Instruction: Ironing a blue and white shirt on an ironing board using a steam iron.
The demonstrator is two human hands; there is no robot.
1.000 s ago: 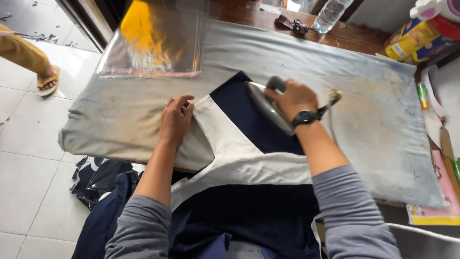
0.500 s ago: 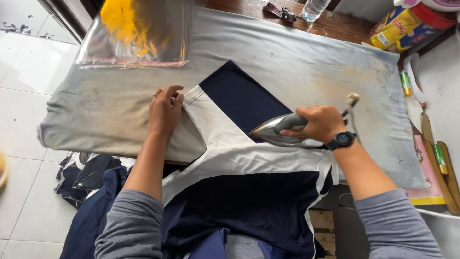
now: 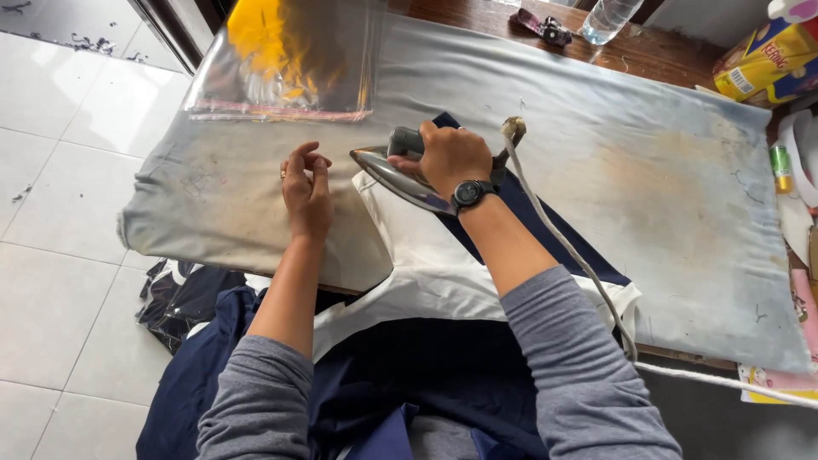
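The iron [image 3: 400,175] lies on the white part of a navy-and-white garment [image 3: 426,255], near the left edge of that white panel, its pointed nose toward the person's left. The right hand [image 3: 452,158] grips the iron's handle from above, fingers wrapped tight around it, a dark watch [image 3: 469,194] on the wrist. A pale cord [image 3: 562,247] runs from the back of the iron down past the right forearm and off over the near edge. The left hand [image 3: 307,192] rests just beside the iron's nose on the grey cloth cover [image 3: 665,196], fingers loosely curled and holding nothing. The garment hangs over the near edge of the table [image 3: 656,53] toward the person's lap. A clear plastic bag [image 3: 290,60] with something yellow inside lies at the far left of the cover. Beyond the cover stand a water bottle [image 3: 607,17] and a yellow box [image 3: 767,60].
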